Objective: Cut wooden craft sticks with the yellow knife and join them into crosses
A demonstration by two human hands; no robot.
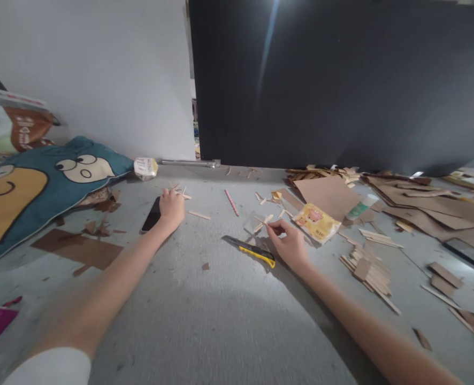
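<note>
My right hand [290, 241] is closed in a pinch, with a thin piece of wooden stick [260, 220] at its fingertips. Other short stick pieces [268, 218] lie just behind it. My left hand [173, 207] rests with curled fingers at a small cluster of wooden stick pieces [186, 196]; what is under the fingers is hidden. A black phone [152, 216] lies beside that hand, partly covered by it. Between the hands are a yellow-and-black utility knife [253, 250], a pink patterned stick or straw [231, 202] and a single flat wooden stick [199, 215].
A yellow packet [316, 222], glue stick [361, 207], stacked wooden sticks [367, 267] and cardboard sheets [425, 206] lie right. A blue cartoon cushion [64, 176] and brown cardboard [76, 248] lie left. A black panel [333, 80] stands behind the grey tabletop [221, 321].
</note>
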